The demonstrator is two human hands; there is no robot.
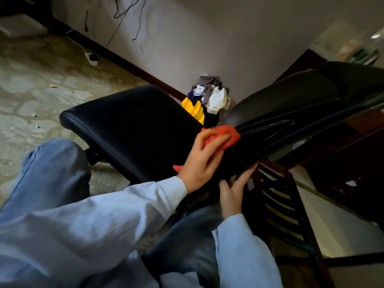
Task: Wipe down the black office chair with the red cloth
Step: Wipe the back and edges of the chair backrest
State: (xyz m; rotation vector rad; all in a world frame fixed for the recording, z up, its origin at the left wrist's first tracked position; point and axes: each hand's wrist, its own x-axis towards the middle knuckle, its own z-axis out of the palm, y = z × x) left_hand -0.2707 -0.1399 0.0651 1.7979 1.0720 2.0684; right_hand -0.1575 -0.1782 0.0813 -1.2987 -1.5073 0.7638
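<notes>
Loosely bunched, the red cloth (pixel 226 134) is gripped by the left hand (pixel 200 161) against the glossy black office chair (pixel 133 121).

Glossy smooth black chair (pixel 133 121), soft red cloth (pixel 225 135)

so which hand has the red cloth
The left hand: it grips the red cloth against the black office chair, near the base of the backrest. The right hand has no cloth and only rests on the chair's lower edge.

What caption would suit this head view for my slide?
Left hand presses red cloth against the chair back; right hand rests on its edge.
</notes>
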